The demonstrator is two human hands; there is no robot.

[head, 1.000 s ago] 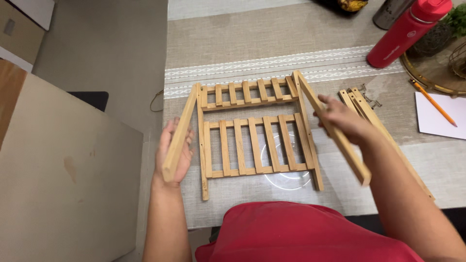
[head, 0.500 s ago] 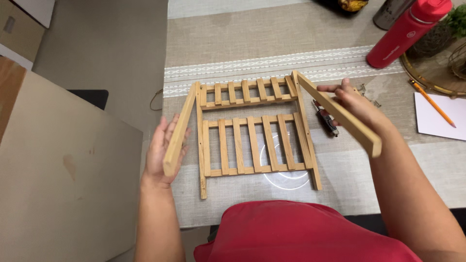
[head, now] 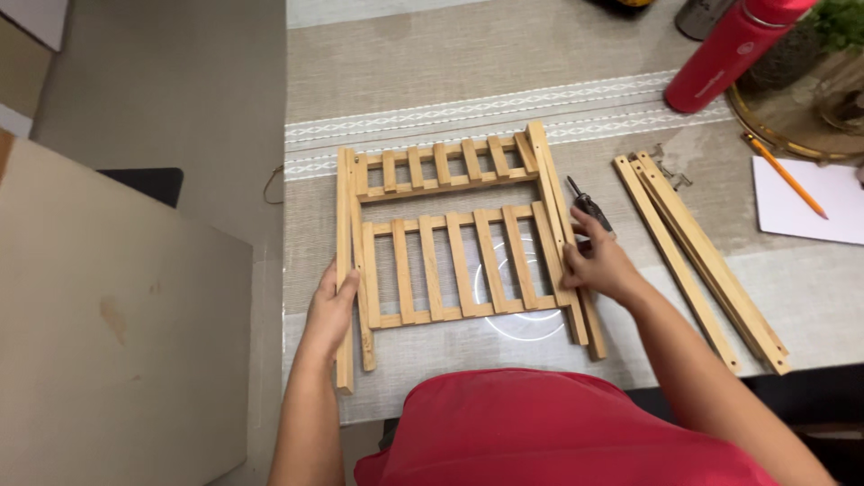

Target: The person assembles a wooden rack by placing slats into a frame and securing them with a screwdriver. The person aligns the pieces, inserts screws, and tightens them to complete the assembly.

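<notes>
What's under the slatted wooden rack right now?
Through the gaps of the slatted wooden rack you see the beige table runner and a white circular mark beneath its lower right part. Whatever lies directly under the slats and side rails is covered.

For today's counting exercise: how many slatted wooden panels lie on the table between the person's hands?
2. The smaller upper slatted panel lies farther from the person; the larger lower slatted panel lies nearer, between the left hand and right hand. None seems hidden.
</notes>
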